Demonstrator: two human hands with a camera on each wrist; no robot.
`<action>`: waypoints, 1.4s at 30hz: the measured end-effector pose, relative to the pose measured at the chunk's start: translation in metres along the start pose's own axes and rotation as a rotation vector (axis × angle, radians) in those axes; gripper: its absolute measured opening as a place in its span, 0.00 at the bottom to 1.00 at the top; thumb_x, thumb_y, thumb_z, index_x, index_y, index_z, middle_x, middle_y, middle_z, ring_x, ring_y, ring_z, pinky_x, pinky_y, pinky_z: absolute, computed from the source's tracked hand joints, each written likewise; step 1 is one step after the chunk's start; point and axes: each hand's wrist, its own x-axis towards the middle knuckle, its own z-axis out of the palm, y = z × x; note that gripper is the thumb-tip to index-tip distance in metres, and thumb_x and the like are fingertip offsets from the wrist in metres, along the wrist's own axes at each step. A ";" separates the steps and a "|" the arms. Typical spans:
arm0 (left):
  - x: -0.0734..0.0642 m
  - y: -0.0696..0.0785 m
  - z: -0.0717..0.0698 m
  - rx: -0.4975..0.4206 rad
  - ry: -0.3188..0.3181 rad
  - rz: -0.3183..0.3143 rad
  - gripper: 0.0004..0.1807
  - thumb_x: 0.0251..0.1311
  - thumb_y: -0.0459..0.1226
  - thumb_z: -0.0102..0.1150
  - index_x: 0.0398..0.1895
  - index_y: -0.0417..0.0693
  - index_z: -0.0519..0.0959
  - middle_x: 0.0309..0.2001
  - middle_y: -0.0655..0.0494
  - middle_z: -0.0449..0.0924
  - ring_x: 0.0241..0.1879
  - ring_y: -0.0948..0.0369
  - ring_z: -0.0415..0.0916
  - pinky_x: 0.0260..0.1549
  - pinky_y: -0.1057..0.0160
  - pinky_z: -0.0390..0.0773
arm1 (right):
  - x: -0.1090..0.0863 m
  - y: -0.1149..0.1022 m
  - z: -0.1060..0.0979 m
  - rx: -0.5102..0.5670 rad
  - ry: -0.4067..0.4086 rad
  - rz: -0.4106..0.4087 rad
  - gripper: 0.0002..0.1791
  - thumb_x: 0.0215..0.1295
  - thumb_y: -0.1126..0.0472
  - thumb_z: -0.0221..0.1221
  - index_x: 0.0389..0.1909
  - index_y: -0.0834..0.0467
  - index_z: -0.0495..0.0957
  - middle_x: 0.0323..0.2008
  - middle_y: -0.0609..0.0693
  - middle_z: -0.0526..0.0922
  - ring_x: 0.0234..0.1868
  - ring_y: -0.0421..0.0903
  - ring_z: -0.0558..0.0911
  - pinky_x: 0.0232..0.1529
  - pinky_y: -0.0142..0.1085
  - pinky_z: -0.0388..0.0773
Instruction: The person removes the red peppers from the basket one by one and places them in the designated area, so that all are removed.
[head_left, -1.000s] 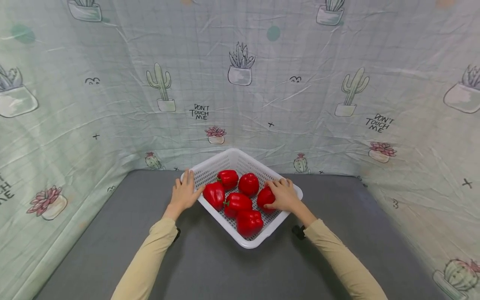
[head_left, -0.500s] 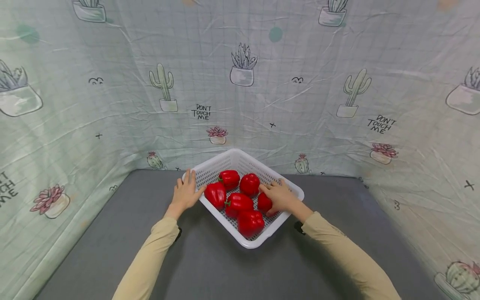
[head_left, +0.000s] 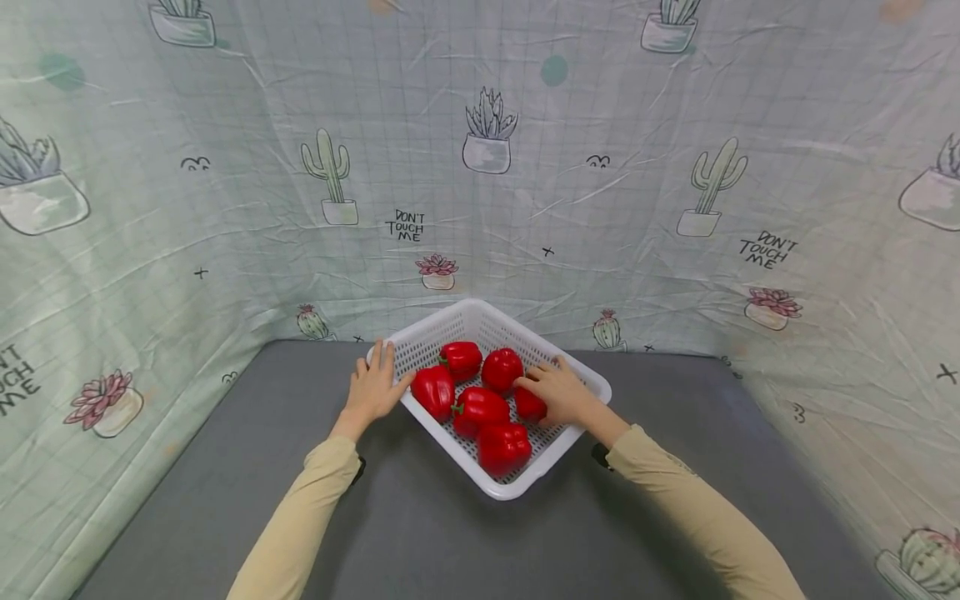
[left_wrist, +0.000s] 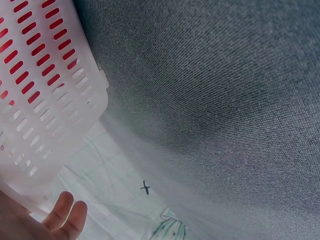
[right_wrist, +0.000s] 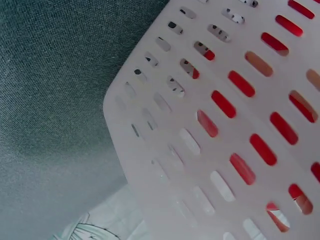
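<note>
A white slotted plastic basket [head_left: 469, 306] stands cornerwise on the grey tabletop, with several red bell peppers [head_left: 480, 410] inside. My left hand [head_left: 372, 388] rests at the basket's left corner, fingers straight and thumb reaching over the rim; in the left wrist view two of its fingers [left_wrist: 67, 220] show beside the basket wall. Inside the right part of the basket my right hand [head_left: 561, 393] holds the rightmost bell pepper [head_left: 529, 404], covering much of it. In the right wrist view the basket wall [right_wrist: 165, 130] hides the hand, apart from skin glimpsed through slots.
Grey cloth-like tabletop [head_left: 450, 550] lies around the basket. Behind and at both sides hangs a pale curtain [head_left: 480, 208] printed with cacti. A green-stemmed pepper [head_left: 432, 392] lies against the left wall of the basket, and another pepper [head_left: 504, 450] sits at its near corner.
My right hand has shifted slightly left and turned over the rightmost bell pepper, covering more of it. The left hand stays at the basket's corner. The head view has drifted a little.
</note>
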 end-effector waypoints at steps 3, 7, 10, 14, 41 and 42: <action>0.000 0.000 0.000 -0.002 -0.001 0.002 0.42 0.60 0.57 0.37 0.68 0.37 0.44 0.69 0.38 0.39 0.58 0.35 0.49 0.49 0.36 0.57 | -0.001 0.000 -0.004 -0.010 -0.005 0.023 0.42 0.29 0.48 0.73 0.53 0.49 0.69 0.49 0.51 0.75 0.51 0.50 0.71 0.53 0.54 0.62; 0.001 0.001 0.000 -0.008 0.003 0.000 0.42 0.60 0.57 0.37 0.68 0.38 0.44 0.69 0.38 0.39 0.58 0.36 0.49 0.50 0.36 0.57 | -0.003 -0.002 -0.008 -0.017 -0.015 0.078 0.44 0.31 0.48 0.72 0.55 0.52 0.66 0.51 0.53 0.72 0.52 0.52 0.70 0.54 0.55 0.61; 0.001 0.000 0.000 -0.016 0.009 0.000 0.42 0.60 0.56 0.38 0.68 0.38 0.44 0.69 0.38 0.39 0.58 0.36 0.49 0.50 0.36 0.57 | -0.006 -0.003 -0.011 -0.019 0.011 0.101 0.45 0.33 0.47 0.71 0.57 0.55 0.64 0.53 0.55 0.71 0.53 0.53 0.69 0.53 0.54 0.61; -0.001 0.000 0.000 -0.018 0.018 0.002 0.42 0.60 0.56 0.40 0.68 0.37 0.45 0.69 0.38 0.40 0.58 0.35 0.49 0.49 0.36 0.57 | -0.010 -0.005 -0.014 -0.023 0.078 0.096 0.45 0.34 0.47 0.70 0.57 0.55 0.63 0.52 0.54 0.72 0.52 0.51 0.69 0.49 0.51 0.63; -0.001 0.000 -0.002 -0.020 -0.013 -0.006 0.42 0.60 0.57 0.39 0.69 0.38 0.43 0.69 0.38 0.37 0.60 0.34 0.46 0.51 0.36 0.55 | -0.034 -0.013 -0.032 0.149 0.270 0.147 0.39 0.39 0.49 0.65 0.55 0.56 0.64 0.51 0.56 0.71 0.49 0.51 0.71 0.45 0.49 0.71; -0.001 0.000 -0.002 -0.020 -0.014 -0.008 0.42 0.60 0.56 0.39 0.69 0.39 0.43 0.70 0.39 0.37 0.60 0.34 0.46 0.51 0.36 0.55 | -0.035 -0.013 -0.032 0.144 0.278 0.148 0.39 0.40 0.49 0.65 0.55 0.56 0.64 0.50 0.56 0.71 0.48 0.51 0.71 0.44 0.48 0.71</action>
